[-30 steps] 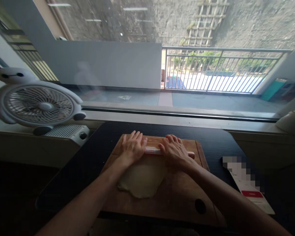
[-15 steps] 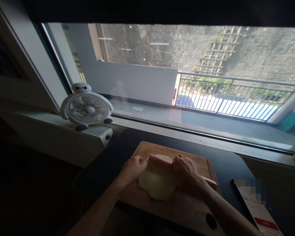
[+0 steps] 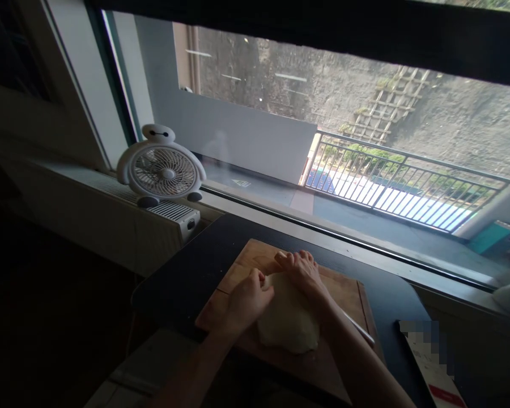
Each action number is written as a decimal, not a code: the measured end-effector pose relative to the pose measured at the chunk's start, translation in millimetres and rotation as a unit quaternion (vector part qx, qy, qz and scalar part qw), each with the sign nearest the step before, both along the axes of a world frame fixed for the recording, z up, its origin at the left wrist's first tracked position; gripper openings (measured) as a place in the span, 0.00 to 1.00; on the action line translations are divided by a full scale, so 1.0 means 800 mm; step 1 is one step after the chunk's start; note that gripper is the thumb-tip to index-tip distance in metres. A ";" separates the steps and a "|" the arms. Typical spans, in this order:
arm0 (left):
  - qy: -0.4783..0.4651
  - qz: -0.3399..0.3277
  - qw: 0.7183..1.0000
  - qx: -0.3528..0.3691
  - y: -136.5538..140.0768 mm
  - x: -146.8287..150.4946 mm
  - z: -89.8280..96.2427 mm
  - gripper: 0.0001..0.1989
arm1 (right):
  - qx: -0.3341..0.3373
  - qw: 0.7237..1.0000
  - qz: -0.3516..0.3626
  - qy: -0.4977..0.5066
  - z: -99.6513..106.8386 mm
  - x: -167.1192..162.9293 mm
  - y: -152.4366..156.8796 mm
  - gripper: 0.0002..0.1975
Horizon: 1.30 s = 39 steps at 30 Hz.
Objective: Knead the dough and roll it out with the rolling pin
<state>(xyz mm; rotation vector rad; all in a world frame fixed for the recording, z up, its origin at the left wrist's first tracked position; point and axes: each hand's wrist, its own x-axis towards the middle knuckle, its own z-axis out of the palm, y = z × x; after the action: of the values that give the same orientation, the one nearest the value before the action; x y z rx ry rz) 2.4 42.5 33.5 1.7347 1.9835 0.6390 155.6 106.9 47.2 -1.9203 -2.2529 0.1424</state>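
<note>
From where I stand, the sheet of dough (image 3: 288, 323) is nearest, spread on the wooden board (image 3: 344, 286) between the person's two forearms. It looks soft, light and floppy, likely a little tacky, the sort of thing that stretches or tears if tugged at one spot; I'd take it by a broad stretch of edge, or slide flat fingers beneath. The left hand (image 3: 249, 297) is curled at the dough's far left edge, thumb drawn against the fingers, apparently pinching the rim. The right hand (image 3: 302, 273) lies palm down by the far right edge, fingers together and reaching forward over a rolling pin (image 3: 361, 330), whose pale end pokes out past the right forearm; whether those fingers grip it, I can't tell. The board sits on a dark table (image 3: 174, 283), with a flat pale packet (image 3: 420, 357) off to the right. Beyond, to the left, a white fan (image 3: 168, 174) stands on a slatted unit (image 3: 176, 212), and through the window there's a railing (image 3: 403, 153) before a rough grey wall (image 3: 323, 73).
</note>
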 end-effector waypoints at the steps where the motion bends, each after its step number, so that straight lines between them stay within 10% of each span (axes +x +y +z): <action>1: -0.007 0.003 1.000 -0.001 0.002 0.001 0.001 0.15 | -0.001 1.000 0.025 0.005 -0.003 -0.003 -0.007 0.23; 5: -0.013 -0.003 1.000 -0.011 0.010 -0.001 0.001 0.14 | 0.001 0.994 0.107 0.024 -0.016 -0.011 -0.019 0.22; 12: -0.025 -0.003 1.000 -0.006 0.014 0.003 -0.004 0.11 | -0.032 0.999 0.022 -0.004 -0.017 -0.002 0.016 0.23; 18: -0.054 -0.009 0.998 -0.004 0.020 0.002 -0.007 0.12 | 0.109 0.993 0.047 -0.001 -0.028 -0.007 -0.009 0.22; 30: -0.181 0.062 0.971 0.141 -0.007 0.016 -0.018 0.08 | 0.138 0.988 0.046 -0.047 0.012 0.037 0.013 0.24; 39: -0.206 0.061 0.964 0.158 -0.025 0.000 -0.038 0.29 | 0.138 0.984 0.097 0.058 -0.019 -0.023 -0.023 0.14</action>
<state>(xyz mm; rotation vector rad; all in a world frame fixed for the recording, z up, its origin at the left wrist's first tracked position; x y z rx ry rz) 2.3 22.1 2.9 1.4920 1.7700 1.3042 137.0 88.2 32.3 -1.5153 -2.2436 -0.0309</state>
